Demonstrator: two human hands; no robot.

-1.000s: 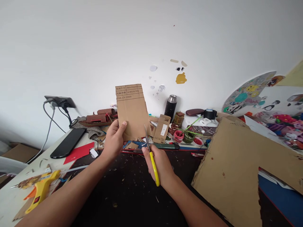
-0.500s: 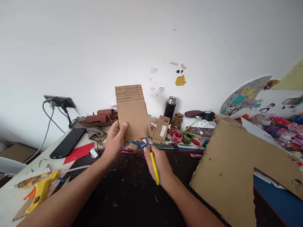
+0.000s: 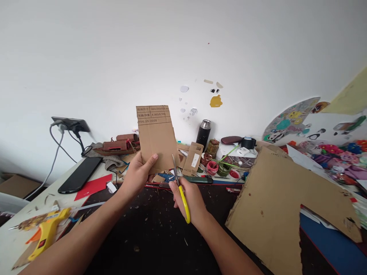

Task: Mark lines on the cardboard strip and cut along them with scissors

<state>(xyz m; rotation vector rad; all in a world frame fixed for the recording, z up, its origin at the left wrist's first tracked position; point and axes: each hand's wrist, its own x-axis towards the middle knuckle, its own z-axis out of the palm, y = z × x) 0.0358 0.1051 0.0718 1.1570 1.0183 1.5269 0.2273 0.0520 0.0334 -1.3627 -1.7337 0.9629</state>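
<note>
first, at the near left, a yellow plastic glue gun with an orange trigger lies on its side; beyond it, a flat black slab with rounded ends sits just beside smooth red paper. in the middle, the left hand pinches a piece of cardboard, brown and roughly rectangular, printed with dark lines and characters along its top, upright above the table. just right, the right hand has its grip closed round scissors, yellow-handled, slim metal blades pointing up at the card's lower right; whether they touch it, i cannot tell. beyond stand paint jars and a black, metal-topped flask. farther right lies a ragged-edged, notched cardboard sheet. compared with half a second ago, the left thumb reaches farther right across the card, while the scissors stay by the same corner. the table is pale at the left, dark and flecked with scraps in the middle, against a white wall bearing small stickers.
</note>
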